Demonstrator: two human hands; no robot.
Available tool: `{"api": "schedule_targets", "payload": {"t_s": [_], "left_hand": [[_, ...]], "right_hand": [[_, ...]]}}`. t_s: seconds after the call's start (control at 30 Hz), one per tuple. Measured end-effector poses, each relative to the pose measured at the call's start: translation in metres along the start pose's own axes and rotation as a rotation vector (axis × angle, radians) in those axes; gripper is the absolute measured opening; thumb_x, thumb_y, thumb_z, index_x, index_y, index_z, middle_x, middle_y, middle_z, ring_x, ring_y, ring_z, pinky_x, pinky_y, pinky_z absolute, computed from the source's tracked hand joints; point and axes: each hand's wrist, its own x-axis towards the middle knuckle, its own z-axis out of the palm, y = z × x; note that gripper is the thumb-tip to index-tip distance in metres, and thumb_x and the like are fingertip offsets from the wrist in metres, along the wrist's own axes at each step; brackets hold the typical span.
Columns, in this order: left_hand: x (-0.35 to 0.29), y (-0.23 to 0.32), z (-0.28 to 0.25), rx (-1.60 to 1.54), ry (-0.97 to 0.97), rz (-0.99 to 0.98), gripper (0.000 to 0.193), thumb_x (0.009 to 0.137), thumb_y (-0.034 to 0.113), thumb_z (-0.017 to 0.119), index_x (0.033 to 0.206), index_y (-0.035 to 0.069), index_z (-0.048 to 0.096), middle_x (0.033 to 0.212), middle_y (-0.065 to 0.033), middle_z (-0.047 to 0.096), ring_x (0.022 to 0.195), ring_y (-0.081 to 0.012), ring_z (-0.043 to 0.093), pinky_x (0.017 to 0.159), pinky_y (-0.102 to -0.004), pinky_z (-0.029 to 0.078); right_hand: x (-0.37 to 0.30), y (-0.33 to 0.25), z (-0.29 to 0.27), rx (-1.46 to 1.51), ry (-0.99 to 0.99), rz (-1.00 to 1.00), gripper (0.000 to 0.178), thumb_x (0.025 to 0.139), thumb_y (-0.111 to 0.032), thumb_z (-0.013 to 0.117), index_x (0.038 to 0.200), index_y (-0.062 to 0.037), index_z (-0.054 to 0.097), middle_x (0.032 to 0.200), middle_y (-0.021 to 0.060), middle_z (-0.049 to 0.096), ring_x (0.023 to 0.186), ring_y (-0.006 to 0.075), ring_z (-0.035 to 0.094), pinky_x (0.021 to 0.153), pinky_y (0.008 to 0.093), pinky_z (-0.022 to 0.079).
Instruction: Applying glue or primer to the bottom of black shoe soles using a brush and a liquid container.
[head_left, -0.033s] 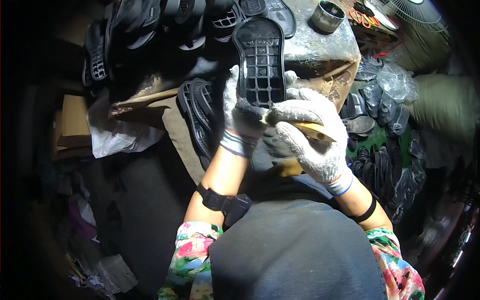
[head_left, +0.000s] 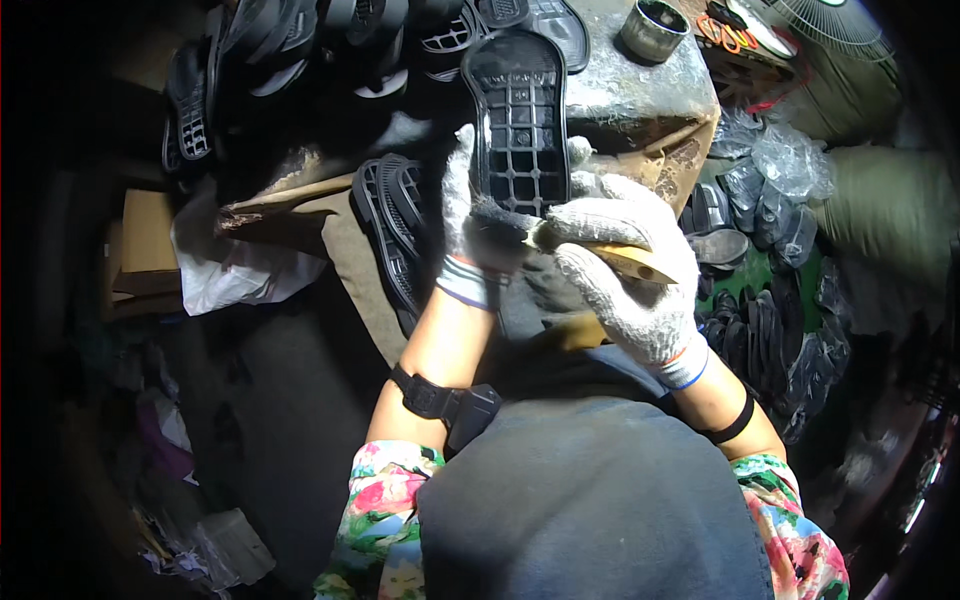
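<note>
A black shoe sole [head_left: 517, 62] with a grid of open cells on its inner face stands heel-down in front of me. Wrapped round its lower left side is my left hand [head_left: 463, 215], in a white knitted glove, with the thumb along the edge. My right hand [head_left: 640, 225], gloved too, is closed on a brush [head_left: 632, 262] with a yellow handle. Its dark bristles point left, over the sole's lower end; whether they touch it I cannot tell. The fingers of my left hand behind the sole are mostly hidden.
Several black soles line the back of the worktable [head_left: 640, 95], where a metal cup [head_left: 655, 30] stands. More soles [head_left: 385, 225] lean at the left. A cardboard box [head_left: 150, 235] and white bag [head_left: 235, 265] are farther left. Plastic-wrapped shoes [head_left: 775, 185] and a fan [head_left: 830, 25] are at right.
Very little differs. The sole and my left hand sit slightly farther left and up, while my right hand stays on the brush.
</note>
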Motion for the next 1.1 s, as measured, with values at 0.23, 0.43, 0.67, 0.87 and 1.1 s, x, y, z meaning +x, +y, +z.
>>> {"api": "schedule_targets", "payload": {"t_s": [0.23,0.43,0.67,0.87,1.1], "left_hand": [[0.001,0.014,-0.025,-0.648,-0.214,-0.250,0.072,0.108,0.053,0.035,0.155,-0.002,0.039,0.145,-0.0365,0.051,0.127,-0.0522,0.058,0.106,-0.0617,0.049],[-0.004,0.014,-0.015,-0.486,0.044,-0.267,0.073,0.107,0.054,0.040,0.149,-0.006,0.045,0.135,-0.0371,0.059,0.112,-0.0471,0.068,0.095,-0.0540,0.059],[-0.015,0.033,-0.012,-0.113,0.185,-0.123,0.066,0.109,0.049,0.041,0.143,-0.007,0.051,0.125,-0.0341,0.066,0.105,-0.0417,0.072,0.091,-0.0499,0.061],[-0.018,0.037,-0.015,-0.153,0.198,-0.119,0.061,0.111,0.043,0.042,0.141,-0.008,0.053,0.127,-0.0316,0.066,0.107,-0.0410,0.072,0.094,-0.0525,0.060],[-0.035,0.047,-0.004,-0.058,0.307,-0.121,0.054,0.111,0.038,0.044,0.142,-0.005,0.054,0.131,-0.0241,0.066,0.111,-0.0316,0.070,0.098,-0.0425,0.057]], "right_hand": [[-0.019,0.017,-0.053,-0.155,-0.166,-0.007,0.019,0.084,-0.015,0.080,0.103,-0.0123,0.079,0.102,0.0012,0.078,0.104,0.0233,0.071,0.108,0.0447,0.046],[-0.025,0.008,-0.045,0.520,0.112,0.575,0.027,0.087,-0.011,0.083,0.110,0.0000,0.074,0.109,0.0076,0.078,0.100,0.0138,0.072,0.105,0.0356,0.048],[-0.008,0.031,-0.039,-0.012,-0.068,0.176,0.019,0.084,-0.019,0.082,0.100,-0.0088,0.079,0.099,0.0057,0.077,0.091,0.0224,0.072,0.093,0.0350,0.053],[0.003,0.035,-0.018,-0.126,-0.090,0.067,0.015,0.083,-0.020,0.082,0.097,-0.0132,0.079,0.097,0.0057,0.075,0.091,0.0267,0.069,0.086,0.0379,0.055],[0.030,0.008,-0.016,-0.129,-0.291,0.074,0.016,0.083,-0.019,0.081,0.094,-0.0076,0.078,0.087,0.0107,0.076,0.082,0.0244,0.074,0.078,0.0318,0.057]]}}
